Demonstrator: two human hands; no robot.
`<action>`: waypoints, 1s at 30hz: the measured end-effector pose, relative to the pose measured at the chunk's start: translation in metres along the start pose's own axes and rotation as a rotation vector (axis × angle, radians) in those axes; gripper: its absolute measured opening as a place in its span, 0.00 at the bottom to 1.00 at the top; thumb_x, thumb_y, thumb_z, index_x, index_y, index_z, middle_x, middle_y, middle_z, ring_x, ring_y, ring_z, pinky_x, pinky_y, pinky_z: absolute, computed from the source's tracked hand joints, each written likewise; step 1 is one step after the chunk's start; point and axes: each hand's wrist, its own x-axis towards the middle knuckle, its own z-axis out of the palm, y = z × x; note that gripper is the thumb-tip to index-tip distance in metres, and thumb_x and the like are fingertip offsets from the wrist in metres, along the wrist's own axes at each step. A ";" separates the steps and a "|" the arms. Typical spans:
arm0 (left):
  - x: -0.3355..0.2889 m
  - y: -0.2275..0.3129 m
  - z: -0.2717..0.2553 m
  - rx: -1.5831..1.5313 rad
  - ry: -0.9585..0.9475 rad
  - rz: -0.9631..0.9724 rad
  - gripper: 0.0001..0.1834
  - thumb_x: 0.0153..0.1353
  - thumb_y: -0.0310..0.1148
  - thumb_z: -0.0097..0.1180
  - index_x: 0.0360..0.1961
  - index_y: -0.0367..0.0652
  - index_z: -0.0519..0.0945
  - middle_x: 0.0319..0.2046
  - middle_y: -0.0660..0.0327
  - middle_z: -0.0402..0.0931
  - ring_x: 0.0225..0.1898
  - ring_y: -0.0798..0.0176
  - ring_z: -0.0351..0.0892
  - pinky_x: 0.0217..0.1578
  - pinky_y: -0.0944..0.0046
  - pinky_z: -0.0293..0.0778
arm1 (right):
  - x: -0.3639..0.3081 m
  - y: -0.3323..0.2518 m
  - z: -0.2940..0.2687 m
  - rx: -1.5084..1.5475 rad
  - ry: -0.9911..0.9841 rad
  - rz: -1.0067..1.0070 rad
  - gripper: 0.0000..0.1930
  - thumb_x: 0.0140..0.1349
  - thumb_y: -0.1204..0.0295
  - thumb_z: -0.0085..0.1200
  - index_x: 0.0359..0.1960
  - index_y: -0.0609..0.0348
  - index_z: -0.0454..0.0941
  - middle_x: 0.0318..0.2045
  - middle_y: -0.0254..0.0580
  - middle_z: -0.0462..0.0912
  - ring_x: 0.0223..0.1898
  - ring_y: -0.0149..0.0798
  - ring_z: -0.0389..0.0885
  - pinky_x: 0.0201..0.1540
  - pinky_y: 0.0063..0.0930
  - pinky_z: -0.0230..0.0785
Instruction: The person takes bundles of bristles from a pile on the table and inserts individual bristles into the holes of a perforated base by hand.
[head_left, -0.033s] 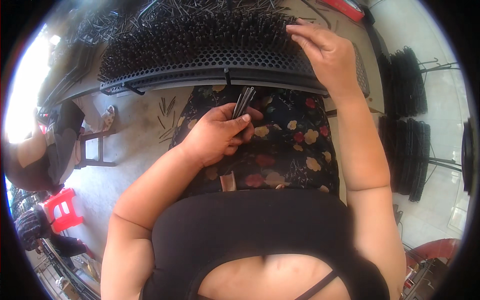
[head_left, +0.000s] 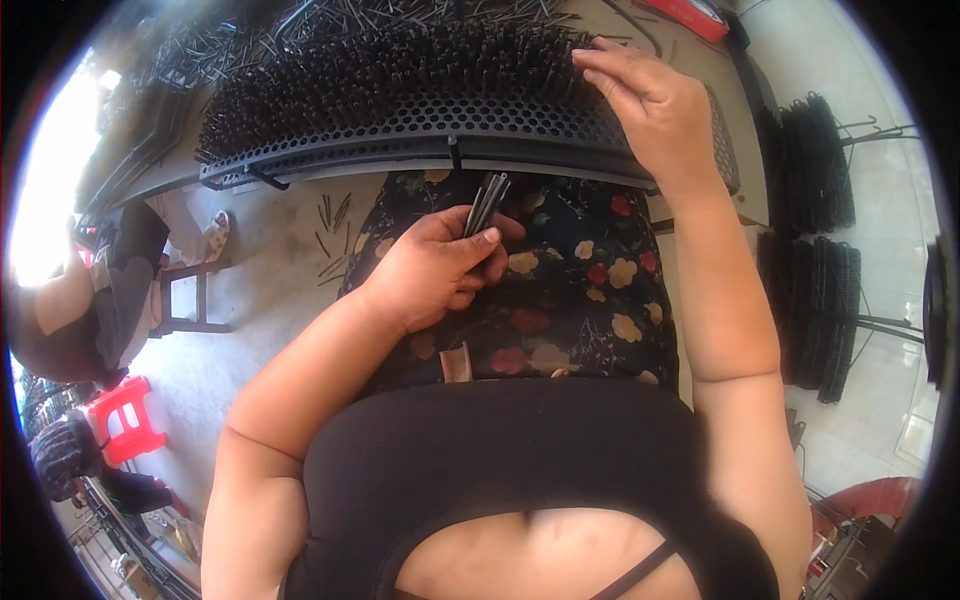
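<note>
My left hand (head_left: 445, 260) is closed round a small bundle of thin dark metal rods (head_left: 488, 205), held upright over my lap. Their upper ends stick out above the thumb, just short of the near edge of a black perforated rack (head_left: 420, 125). Many short dark rods (head_left: 400, 75) stand upright and close together in its holes. At the rack's right end, my right hand (head_left: 660, 110) reaches over with thumb and fingertips drawn together beside the outermost standing rods. Whatever lies in that pinch is too small to make out.
Loose rods (head_left: 210, 35) lie heaped behind the rack, and a few lie on the floor at left. Bundles of black metal pieces (head_left: 815, 310) hang at right. A red object (head_left: 695, 18) sits far right. Another person (head_left: 90, 300) and a red stool (head_left: 128, 420) are at left.
</note>
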 end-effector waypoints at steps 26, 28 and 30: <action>0.000 0.002 -0.008 -0.102 0.064 -0.003 0.11 0.72 0.34 0.44 0.49 0.40 0.72 0.28 0.61 0.72 0.18 0.77 0.56 0.16 0.78 0.51 | -0.012 0.011 -0.010 0.163 0.014 0.101 0.09 0.58 0.74 0.60 0.40 0.54 0.86 0.42 0.44 0.87 0.52 0.40 0.82 0.52 0.28 0.74; 0.001 0.001 -0.009 -0.116 0.026 -0.011 0.10 0.72 0.34 0.45 0.48 0.41 0.72 0.28 0.60 0.72 0.19 0.76 0.58 0.17 0.78 0.53 | -0.012 0.012 -0.010 0.168 0.020 0.096 0.10 0.58 0.74 0.60 0.41 0.54 0.86 0.44 0.43 0.86 0.53 0.41 0.82 0.52 0.28 0.73; 0.002 -0.001 -0.006 -0.128 0.059 0.048 0.11 0.72 0.34 0.44 0.49 0.41 0.72 0.30 0.59 0.73 0.24 0.74 0.62 0.20 0.75 0.59 | -0.013 0.010 -0.009 0.174 0.027 0.091 0.10 0.58 0.74 0.60 0.41 0.55 0.86 0.46 0.43 0.85 0.54 0.41 0.81 0.53 0.28 0.73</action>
